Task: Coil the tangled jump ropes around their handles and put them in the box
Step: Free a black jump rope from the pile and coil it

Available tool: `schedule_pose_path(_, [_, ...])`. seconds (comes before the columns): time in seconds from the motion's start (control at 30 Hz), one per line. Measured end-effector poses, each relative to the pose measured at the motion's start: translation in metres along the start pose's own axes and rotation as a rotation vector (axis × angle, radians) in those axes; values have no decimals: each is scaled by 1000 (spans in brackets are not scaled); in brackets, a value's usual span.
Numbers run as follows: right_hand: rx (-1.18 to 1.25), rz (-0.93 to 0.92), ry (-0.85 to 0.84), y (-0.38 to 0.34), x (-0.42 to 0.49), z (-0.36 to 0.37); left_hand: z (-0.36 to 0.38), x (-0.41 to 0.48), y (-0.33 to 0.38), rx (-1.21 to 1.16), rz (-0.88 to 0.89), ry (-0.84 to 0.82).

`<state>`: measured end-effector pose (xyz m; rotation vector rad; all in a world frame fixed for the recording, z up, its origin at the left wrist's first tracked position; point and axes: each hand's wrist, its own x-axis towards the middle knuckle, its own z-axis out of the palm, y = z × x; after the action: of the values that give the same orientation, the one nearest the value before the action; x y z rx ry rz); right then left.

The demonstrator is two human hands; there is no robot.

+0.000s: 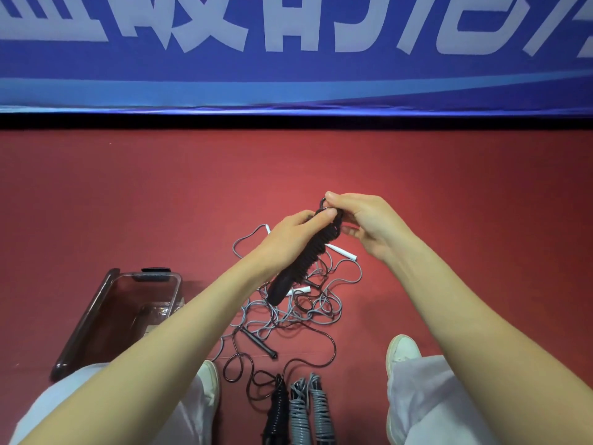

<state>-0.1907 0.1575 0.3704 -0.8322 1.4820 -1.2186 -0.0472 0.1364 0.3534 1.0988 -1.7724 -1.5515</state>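
A black jump rope (306, 256), coiled tightly around its handles, is held above the floor. My left hand (288, 240) grips its middle. My right hand (362, 220) pinches the rope's end loop at the top of the bundle. Beneath them lies a tangled pile of grey and black ropes (298, 311) with white handles (343, 252) and a loose black handle (260, 343). A clear plastic box (146, 292) stands open at the left, partly hidden by my left forearm. One black (277, 409) and two grey coiled ropes (309, 409) lie between my feet.
The box's dark lid (85, 326) lies against its left side. My white shoes (401, 351) and light trousers frame the pile on the red floor. A blue banner (288, 59) closes off the far side.
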Motion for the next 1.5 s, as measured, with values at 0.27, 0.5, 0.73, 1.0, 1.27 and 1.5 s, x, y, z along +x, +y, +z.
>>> schedule_pose_path(0.27, [213, -16, 240, -6, 14, -4, 12, 7, 7, -248, -133, -52])
schedule_pose_path(0.5, [212, -96, 323, -3, 18, -7, 15, 0, 8, -570, -293, -137])
schedule_pose_path(0.73, [205, -157, 350, 3, 16, -1, 9, -5, 6, -632, -368, -199])
schedule_pose_path(1.0, [27, -92, 133, 10, 12, -7, 12, -7, -9, -467, -263, -125])
schedule_pose_path(1.27, [-291, -35, -156, 39, -9, -6, 2, 3, -17, -661, -157, 188])
schedule_pose_path(1.5, [-565, -219, -104, 72, -32, 5, 16, -12, -39, -786, -220, 230])
